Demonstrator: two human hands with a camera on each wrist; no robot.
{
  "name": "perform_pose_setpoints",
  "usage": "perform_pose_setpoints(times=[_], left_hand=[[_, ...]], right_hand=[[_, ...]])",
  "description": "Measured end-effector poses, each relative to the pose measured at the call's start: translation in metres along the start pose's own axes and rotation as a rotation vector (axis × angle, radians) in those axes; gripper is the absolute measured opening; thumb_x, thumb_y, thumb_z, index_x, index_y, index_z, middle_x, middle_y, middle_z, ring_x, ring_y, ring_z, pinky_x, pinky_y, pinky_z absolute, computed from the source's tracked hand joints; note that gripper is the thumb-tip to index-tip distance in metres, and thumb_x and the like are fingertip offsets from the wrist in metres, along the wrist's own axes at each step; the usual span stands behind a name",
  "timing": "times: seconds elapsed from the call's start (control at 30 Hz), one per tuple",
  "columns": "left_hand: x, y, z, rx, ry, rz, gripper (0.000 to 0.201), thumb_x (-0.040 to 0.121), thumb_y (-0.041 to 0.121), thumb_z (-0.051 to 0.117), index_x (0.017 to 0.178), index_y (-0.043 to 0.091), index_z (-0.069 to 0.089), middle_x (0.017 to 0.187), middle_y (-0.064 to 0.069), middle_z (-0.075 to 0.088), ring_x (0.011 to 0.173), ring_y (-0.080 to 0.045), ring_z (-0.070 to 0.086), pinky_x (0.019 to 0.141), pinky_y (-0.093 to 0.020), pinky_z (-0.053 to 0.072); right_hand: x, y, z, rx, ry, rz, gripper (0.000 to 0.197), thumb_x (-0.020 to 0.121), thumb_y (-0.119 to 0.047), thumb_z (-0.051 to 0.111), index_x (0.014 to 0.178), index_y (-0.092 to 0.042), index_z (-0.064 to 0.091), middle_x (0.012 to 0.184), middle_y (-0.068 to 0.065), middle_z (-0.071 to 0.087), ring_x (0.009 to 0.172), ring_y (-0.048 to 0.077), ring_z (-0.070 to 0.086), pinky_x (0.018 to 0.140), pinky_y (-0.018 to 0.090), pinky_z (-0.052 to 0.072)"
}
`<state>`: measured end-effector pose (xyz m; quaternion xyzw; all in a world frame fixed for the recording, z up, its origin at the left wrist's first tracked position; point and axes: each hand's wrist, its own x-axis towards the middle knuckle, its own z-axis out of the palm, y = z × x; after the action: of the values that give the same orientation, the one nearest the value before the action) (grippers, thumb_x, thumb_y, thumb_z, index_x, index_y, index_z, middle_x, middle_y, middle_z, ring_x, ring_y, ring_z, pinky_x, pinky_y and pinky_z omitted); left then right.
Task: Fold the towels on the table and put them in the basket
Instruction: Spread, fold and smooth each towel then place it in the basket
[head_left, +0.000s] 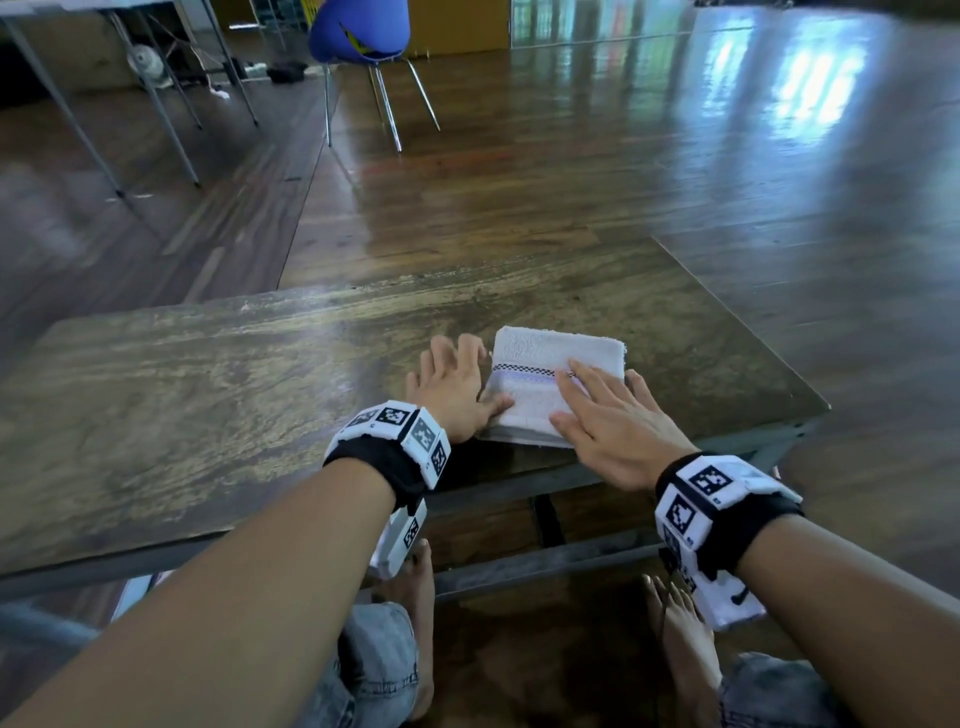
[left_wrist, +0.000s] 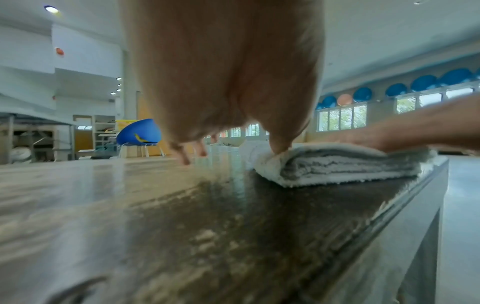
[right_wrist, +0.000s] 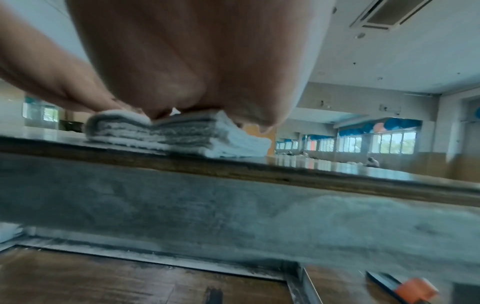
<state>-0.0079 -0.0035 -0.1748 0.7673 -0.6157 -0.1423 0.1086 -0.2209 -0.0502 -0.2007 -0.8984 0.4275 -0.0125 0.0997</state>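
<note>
1. A low wooden table (head_left: 208, 405) fills the middle of the head view, its dark worn top running from the left edge to the centre right of the frame.
2. A white towel (head_left: 550, 384) lies folded into a thick, small rectangle on the table, right of centre in the frame and close to the table's near edge. A thin dark checked band crosses its top.
3. The left hand (head_left: 452, 389) sits just left of the towel. Its thumb presses on the towel's near left corner, while the other fingers are spread, straight and apart, over the bare tabletop beside the towel's left edge.
4. In the left wrist view, the thumb (left_wrist: 279, 147) pushes down on the rounded fold of the towel (left_wrist: 337, 164), and the stacked layers show at its side.
5. The right hand (head_left: 618, 426) lies flat on the right half of the towel, fingers straight and slightly apart, pressing down. It grips nothing.
6. In the right wrist view, the towel (right_wrist: 182, 133) sits on the table's edge under that hand (right_wrist: 197, 61), several layers showing.
7. A blue chair (head_left: 363, 31) stands on the glossy wooden floor at the top centre of the head view.
8. Both wrists carry white bands with black square markings.
</note>
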Motion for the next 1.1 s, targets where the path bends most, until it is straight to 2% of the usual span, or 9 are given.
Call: perform_pose_setpoints(times=[0.1,0.23,0.33,0.47,0.67,0.8,0.9,1.0,1.1], left_hand=[[0.011,0.008,0.007,-0.05,0.195,0.203,0.047,0.087,0.039,0.058,0.12,0.028,0.026,0.128,0.001,0.02,0.124,-0.025,0.031,0.096,-0.042,0.029],[0.03,0.017,0.027,-0.029,0.032,0.163,0.052,0.099,0.046,0.037,0.146,0.03,0.02,0.161,0.009,0.005,0.147,-0.019,0.011,0.113,-0.049,0.018],[0.04,0.018,0.038,0.02,-0.174,0.062,0.063,0.101,0.054,0.019,0.156,0.033,-0.003,0.164,0.017,-0.014,0.153,-0.015,-0.004,0.12,-0.053,0.003],[0.042,0.02,0.039,0.063,-0.211,0.007,0.066,0.099,0.059,0.015,0.155,0.035,-0.011,0.162,0.019,-0.02,0.153,-0.017,-0.009,0.119,-0.055,-0.005],[0.038,0.021,0.035,0.014,-0.206,-0.085,0.072,0.096,0.064,0.013,0.155,0.032,-0.015,0.164,0.008,-0.018,0.152,-0.021,-0.014,0.117,-0.053,-0.014],[0.036,0.022,0.028,-0.002,-0.035,-0.259,0.078,0.098,0.062,0.017,0.154,0.008,0.022,0.164,-0.011,0.011,0.151,-0.029,0.006,0.12,-0.053,0.002],[0.04,0.029,0.021,-0.045,0.087,-0.252,0.065,0.098,0.058,0.028,0.128,0.009,0.058,0.148,-0.015,0.037,0.137,-0.034,0.029,0.115,-0.051,0.019],[0.044,0.038,0.017,-0.141,0.143,-0.264,0.047,0.092,0.051,0.048,0.103,0.008,0.065,0.13,-0.015,0.055,0.121,-0.034,0.048,0.106,-0.047,0.036],[0.043,0.042,0.01,-0.342,0.17,-0.279,0.029,0.085,0.037,0.061,0.079,0.01,0.053,0.102,-0.009,0.065,0.089,-0.031,0.061,0.07,-0.035,0.047]], right_hand=[[0.007,-0.018,-0.002,-0.033,0.24,-0.009,0.061,0.101,-0.05,0.022,0.148,-0.013,0.036,0.155,0.009,0.037,0.142,0.023,0.031,0.12,0.039,0.018],[0.019,-0.029,0.007,0.075,0.2,0.102,0.056,0.105,-0.039,0.025,0.156,-0.014,0.023,0.166,0.01,0.016,0.154,0.022,0.009,0.124,0.04,0.008],[0.024,-0.025,0.012,0.068,0.13,0.145,0.061,0.105,-0.04,0.022,0.16,-0.017,0.012,0.168,0.008,0.002,0.155,0.019,-0.003,0.124,0.038,0.0],[0.03,-0.012,0.005,0.12,0.023,0.202,0.073,0.103,-0.049,0.024,0.16,-0.013,-0.002,0.168,0.002,-0.01,0.154,0.012,-0.011,0.124,0.033,-0.004],[0.034,-0.007,0.004,0.245,-0.031,0.329,0.087,0.097,-0.062,0.029,0.158,-0.016,-0.013,0.166,-0.005,-0.021,0.152,0.01,-0.019,0.125,0.045,-0.002],[0.032,-0.009,0.005,0.274,-0.005,0.298,0.086,0.099,-0.057,0.032,0.158,-0.011,-0.012,0.166,0.001,-0.021,0.151,0.014,-0.022,0.123,0.046,-0.005],[0.028,-0.008,0.005,0.277,-0.031,0.229,0.085,0.101,-0.053,0.031,0.158,-0.009,-0.013,0.165,0.004,-0.023,0.151,0.016,-0.024,0.123,0.045,-0.005],[0.022,-0.007,0.002,0.321,-0.055,0.156,0.081,0.102,-0.048,0.033,0.158,-0.009,-0.01,0.165,0.006,-0.021,0.15,0.017,-0.024,0.124,0.042,-0.006],[0.016,-0.004,-0.005,0.443,0.037,0.146,0.069,0.103,-0.038,0.043,0.159,-0.012,0.011,0.167,0.01,-0.009,0.154,0.024,-0.013,0.123,0.041,0.001]])
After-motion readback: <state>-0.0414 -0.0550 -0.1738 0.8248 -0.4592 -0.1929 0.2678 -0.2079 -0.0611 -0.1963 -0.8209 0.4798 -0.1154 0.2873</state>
